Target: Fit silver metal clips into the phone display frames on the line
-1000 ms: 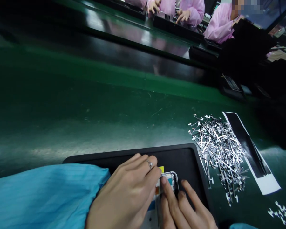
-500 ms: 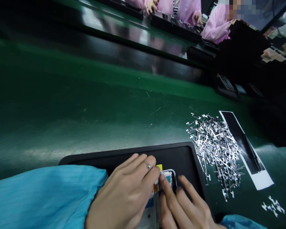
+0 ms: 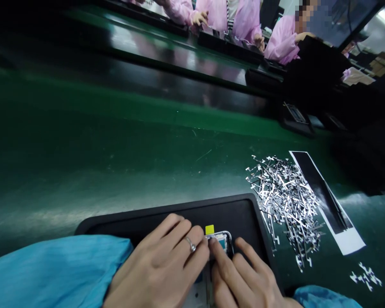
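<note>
A phone housing [image 3: 223, 241] with a silver rim and a blue patch inside lies in a black tray [image 3: 167, 208], partly covered by my hands. A yellow tab [image 3: 209, 229] sticks out past its top edge. My left hand [image 3: 167, 261], with a ring on one finger, is closed over the left side of the housing; its fingertips are bent down and partly hidden. My right hand [image 3: 244, 273] grips the right side. Its index fingertip presses inside the top end, close to the left fingertips, while the other fingers curl by the right rim. Any small part under the fingertips is hidden.
Right of the tray lies a heap of small flex cables [image 3: 288, 201]. Beyond it is a white sheet with a black strip [image 3: 327, 196], and a few small white pieces [image 3: 367, 276] lie nearer. Across the green table [image 3: 115, 141], people in pink sleeves [image 3: 211, 17] work.
The view has shifted slightly. My left hand has drawn a little to the left, showing more of the yellow tab. My right index finger stays on the housing's top end.
</note>
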{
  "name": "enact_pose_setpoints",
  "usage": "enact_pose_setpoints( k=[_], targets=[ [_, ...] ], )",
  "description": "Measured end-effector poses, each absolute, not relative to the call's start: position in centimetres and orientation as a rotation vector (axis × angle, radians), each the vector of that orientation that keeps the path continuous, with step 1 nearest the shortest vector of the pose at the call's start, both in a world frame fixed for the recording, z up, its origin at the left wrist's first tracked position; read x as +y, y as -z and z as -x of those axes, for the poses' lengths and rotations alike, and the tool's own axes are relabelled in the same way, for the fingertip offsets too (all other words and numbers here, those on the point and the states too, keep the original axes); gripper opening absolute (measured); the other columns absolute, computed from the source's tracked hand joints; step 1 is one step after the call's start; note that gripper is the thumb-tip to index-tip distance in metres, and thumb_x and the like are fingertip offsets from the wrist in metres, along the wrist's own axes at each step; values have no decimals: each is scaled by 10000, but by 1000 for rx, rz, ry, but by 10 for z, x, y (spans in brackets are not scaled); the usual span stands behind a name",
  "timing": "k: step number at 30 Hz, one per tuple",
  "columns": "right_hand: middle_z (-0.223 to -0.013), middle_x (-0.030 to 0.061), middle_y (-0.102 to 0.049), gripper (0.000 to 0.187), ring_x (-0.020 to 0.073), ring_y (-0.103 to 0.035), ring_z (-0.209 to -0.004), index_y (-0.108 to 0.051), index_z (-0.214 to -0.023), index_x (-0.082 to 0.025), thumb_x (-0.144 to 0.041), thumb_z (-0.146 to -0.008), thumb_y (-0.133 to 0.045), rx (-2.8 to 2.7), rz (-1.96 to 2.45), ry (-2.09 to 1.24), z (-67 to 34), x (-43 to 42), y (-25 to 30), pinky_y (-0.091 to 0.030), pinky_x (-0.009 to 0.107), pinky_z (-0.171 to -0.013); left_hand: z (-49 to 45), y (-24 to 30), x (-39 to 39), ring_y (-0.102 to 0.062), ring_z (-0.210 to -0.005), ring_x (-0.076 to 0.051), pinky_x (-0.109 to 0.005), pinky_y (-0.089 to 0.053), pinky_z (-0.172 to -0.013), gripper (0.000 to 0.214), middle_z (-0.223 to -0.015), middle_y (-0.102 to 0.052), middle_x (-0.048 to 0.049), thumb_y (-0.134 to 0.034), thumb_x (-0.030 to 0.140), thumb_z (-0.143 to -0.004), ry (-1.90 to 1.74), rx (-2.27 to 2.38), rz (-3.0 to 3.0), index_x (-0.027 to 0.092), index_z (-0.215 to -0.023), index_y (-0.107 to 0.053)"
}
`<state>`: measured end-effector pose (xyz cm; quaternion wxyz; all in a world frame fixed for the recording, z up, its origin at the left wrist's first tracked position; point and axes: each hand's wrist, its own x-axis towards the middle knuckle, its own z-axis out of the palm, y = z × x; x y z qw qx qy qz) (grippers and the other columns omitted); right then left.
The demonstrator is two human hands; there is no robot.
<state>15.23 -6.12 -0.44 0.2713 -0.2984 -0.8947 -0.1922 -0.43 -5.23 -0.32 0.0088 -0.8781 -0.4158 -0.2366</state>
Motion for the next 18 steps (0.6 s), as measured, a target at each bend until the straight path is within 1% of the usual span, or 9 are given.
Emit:
enact_pose_setpoints(
  k=[2,5,8,11,13,15,18],
  targets=[
    [-709,84,-664,291,108,-510,-427,-496,-573,-136,6,-773,-340,-2367,827,492,-151,-60,6,-488,285,-581,7,3,-51,-525,-790,-179,-357,-400,-833,411,-865,-604,-33,-193,70,-821,738,-1334,2784,184,-784,-586],
    [-715,85,-665,297,107,-512,-430,-500,-575,-138,0,-782,-338,-2317,876,479,-149,-58,7,-485,271,-572,9,5,-51,-501,-886,-200,-381,-387,-861,344,-955,-585,-50,-254,97,-818,789,-1452,2800,179,-825,-587],
    [-757,91,-666,306,99,-495,-412,-503,-573,-140,-11,-792,-333,-2337,852,475,-149,-58,6,-484,267,-552,7,9,-51,-487,-874,-189,-379,-374,-879,329,-903,-577,-44,-264,75,-797,811,-1547,2789,172,-751,-575],
    [-835,90,-661,320,103,-530,-457,-542,-641,-139,-24,-816,-301,-2475,822,468,-150,-60,4,-491,273,-566,6,13,-51,-477,-832,-183,-368,-377,-852,318,-862,-569,-31,-285,58,-775,886,-1575,2795,185,-697,-567],
    [-855,92,-657,325,104,-542,-472,-558,-683,-136,-28,-825,-287,-2515,825,476,-152,-61,3,-494,279,-575,7,13,-50,-477,-823,-181,-369,-367,-852,313,-837,-570,-22,-297,66,-779,933,-1582,2804,194,-686,-568],
    [-843,95,-658,310,99,-528,-451,-560,-686,-132,-29,-821,-300,-2498,821,494,-153,-62,3,-491,280,-566,11,9,-49,-484,-825,-177,-368,-354,-861,311,-814,-574,-13,-302,67,-774,934,-1605,2822,201,-693,-570],
    [-838,90,-660,271,89,-507,-432,-559,-688,-135,-26,-803,-339,-2496,818,519,-154,-62,4,-488,278,-568,17,-1,-46,-493,-850,-181,-361,-359,-846,296,-842,-587,-1,-322,67,-763,803,-1622,2889,216,-741,-577]
  ],
)
